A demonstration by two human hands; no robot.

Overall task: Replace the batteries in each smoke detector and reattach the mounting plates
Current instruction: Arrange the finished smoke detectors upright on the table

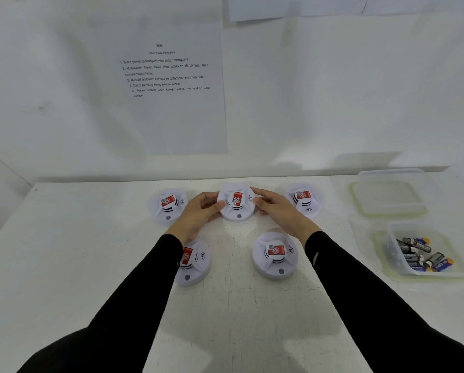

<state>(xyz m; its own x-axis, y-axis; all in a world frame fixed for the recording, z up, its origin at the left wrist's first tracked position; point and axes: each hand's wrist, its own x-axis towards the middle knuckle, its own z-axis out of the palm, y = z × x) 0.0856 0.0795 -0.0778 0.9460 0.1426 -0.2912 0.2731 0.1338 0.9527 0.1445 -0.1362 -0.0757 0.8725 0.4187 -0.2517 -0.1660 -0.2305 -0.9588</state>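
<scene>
So the smoke detector (236, 204) in the middle of the back row is right between both hands. Left hand (198, 214) curls round its left rim, right hand (276, 208) pinches the right rim, over the desk (90, 265).

Bright even light, soft shadows, wide-angle edge bending, mild blur
</scene>
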